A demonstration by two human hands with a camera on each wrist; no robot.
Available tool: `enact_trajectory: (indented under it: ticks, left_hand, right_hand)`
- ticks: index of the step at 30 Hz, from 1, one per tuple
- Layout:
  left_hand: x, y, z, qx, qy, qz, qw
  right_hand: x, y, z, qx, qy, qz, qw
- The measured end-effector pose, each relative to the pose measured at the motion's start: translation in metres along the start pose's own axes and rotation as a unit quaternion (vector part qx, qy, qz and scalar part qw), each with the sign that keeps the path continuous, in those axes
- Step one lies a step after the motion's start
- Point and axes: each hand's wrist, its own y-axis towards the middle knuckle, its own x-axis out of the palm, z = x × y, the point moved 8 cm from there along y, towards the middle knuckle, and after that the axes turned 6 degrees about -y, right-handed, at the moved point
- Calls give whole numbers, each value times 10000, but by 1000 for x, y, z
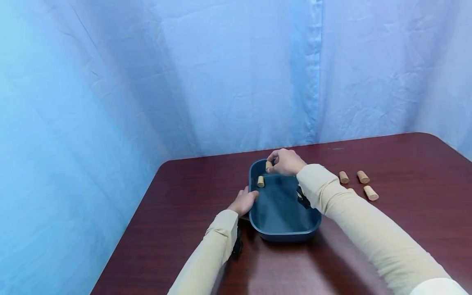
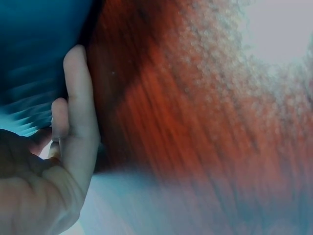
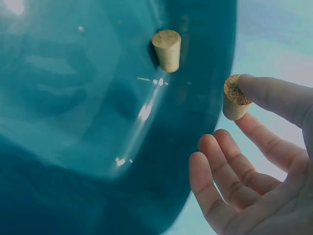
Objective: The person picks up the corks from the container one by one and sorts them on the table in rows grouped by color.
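My right hand [image 1: 288,162] pinches a tapered cork stopper [image 3: 236,98] between thumb and index finger, over the far end of a dark blue rectangular bin [image 1: 282,235]. In the right wrist view its other fingers are spread by the bin's wall. Inside the bin, near the far left corner, is a second cork stopper [image 1: 260,181]. My left hand [image 1: 243,201] holds the bin's left side, its thumb over the rim. The left wrist view shows the fingers [image 2: 80,98] of that hand along the outside wall, close over the table.
Several more cork stoppers [image 1: 363,177] lie on the dark red wooden table [image 1: 195,200] to the right of the bin, one partly hidden by my right sleeve [image 1: 354,209]. Light blue curtains [image 1: 236,73] hang behind the table and along its left side.
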Motion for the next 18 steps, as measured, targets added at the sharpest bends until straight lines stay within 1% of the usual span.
enact_trajectory:
  ticks: [6,9,12,14,18]
  left_hand:
    - [-1,-2,0,36,-34,-19,10000]
    - [-1,-5,1,55,-65,-70,9999]
    - [-1,-8,3,106,-61,-123,9999]
    - [-2,-8,4,149,-51,-131,9998]
    - [-3,-8,4,180,-88,-123,9997]
  right_hand:
    - [-18,-9,1,-194,81,99,9997]
    - [-26,-15,7,-220,161,178,9995]
    - [-34,-22,13,-239,129,324,9991]
    - [-39,-26,17,-242,101,416,9988]
    - [-47,-36,28,-247,122,462,9986]
